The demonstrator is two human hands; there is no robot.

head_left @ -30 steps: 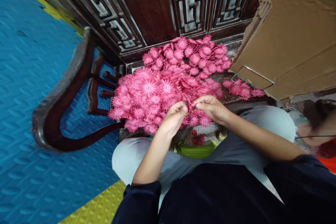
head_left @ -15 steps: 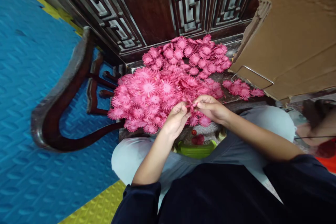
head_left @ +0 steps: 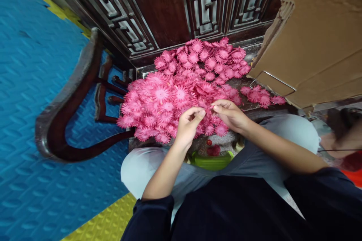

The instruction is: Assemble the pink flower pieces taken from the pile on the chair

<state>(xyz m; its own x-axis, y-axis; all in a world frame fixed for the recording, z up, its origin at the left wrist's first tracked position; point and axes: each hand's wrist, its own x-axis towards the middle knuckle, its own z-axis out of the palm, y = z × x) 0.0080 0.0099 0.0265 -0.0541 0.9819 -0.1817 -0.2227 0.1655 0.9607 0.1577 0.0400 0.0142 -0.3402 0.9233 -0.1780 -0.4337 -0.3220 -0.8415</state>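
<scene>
A big heap of pink flower-shaped pieces [head_left: 175,90] covers the dark seat [head_left: 249,106] in front of me. My left hand [head_left: 188,126] and my right hand [head_left: 230,115] meet at the heap's near edge, thumbs and forefingers pinched together close to each other. A pink flower piece [head_left: 207,108] lies between the fingertips; both hands seem to pinch it, though the grip is small and partly hidden. My knees in pale grey trousers [head_left: 141,165] sit just below the hands.
A carved dark wooden backrest [head_left: 169,7] rises behind the heap, with a curved armrest [head_left: 70,94] at left. A cardboard box [head_left: 319,37] stands at right. A green container [head_left: 212,160] sits between my knees. Blue and yellow foam mats [head_left: 36,83] cover the floor.
Both hands have shifted slightly up toward the heap, and the fingers of my left hand have loosened from a tighter curl into a pinch.
</scene>
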